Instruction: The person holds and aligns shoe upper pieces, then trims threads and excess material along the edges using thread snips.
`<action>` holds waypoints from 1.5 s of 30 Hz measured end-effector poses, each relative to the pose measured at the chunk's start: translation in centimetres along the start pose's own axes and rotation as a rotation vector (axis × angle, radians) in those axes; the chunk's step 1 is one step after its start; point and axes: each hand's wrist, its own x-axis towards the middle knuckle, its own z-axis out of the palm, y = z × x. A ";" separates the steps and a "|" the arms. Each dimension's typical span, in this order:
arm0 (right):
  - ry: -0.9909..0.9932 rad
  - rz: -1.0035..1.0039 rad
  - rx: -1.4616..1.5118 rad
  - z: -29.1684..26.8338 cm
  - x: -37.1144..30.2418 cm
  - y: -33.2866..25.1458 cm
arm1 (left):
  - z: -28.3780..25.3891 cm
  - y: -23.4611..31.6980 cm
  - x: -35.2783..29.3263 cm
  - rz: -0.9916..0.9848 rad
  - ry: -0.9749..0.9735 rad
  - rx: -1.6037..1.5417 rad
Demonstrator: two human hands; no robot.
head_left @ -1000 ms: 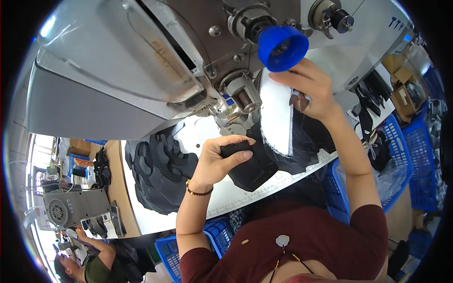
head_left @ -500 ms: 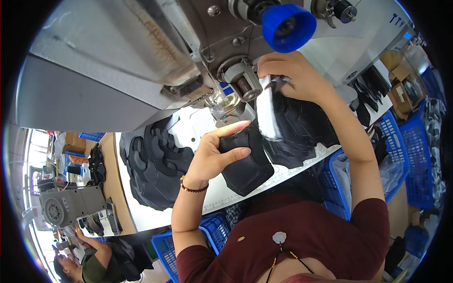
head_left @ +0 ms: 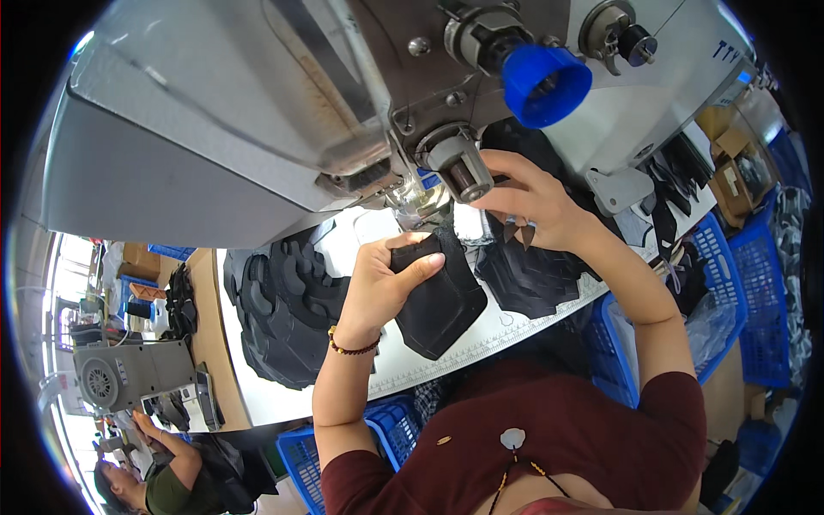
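My left hand is closed on a black fabric piece, its thumb on top, just in front of the sewing machine's needle area. The piece has angular edges, and its far end is close to the needle area. To the right, my right hand is bent beside the metal cylinder of the machine head. Small dark pointed bits show between its fingers; their kind is unclear. Under and beside that hand lie a white piece and a stack of black cut pieces.
A heap of black shaped pieces lies on the white table at left. A blue cup-shaped part juts from the machine. Blue crates stand at right, another below the table. A person works at far left.
My right hand has come down toward me and now covers much of the white piece. My left hand keeps its hold on the black fabric piece. The machine appears slightly lower and farther right.
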 end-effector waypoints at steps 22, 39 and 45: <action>0.165 -0.524 -0.422 1.0 1.0 2.1 | -1.7 0.2 -0.3 -0.012 0.052 -0.232; -0.042 -0.437 -0.499 0.9 2.7 0.8 | -2.8 0.9 0.8 0.068 0.042 0.450; -0.020 -0.439 -0.532 1.3 2.8 0.9 | -2.2 0.3 0.7 0.009 -0.024 0.125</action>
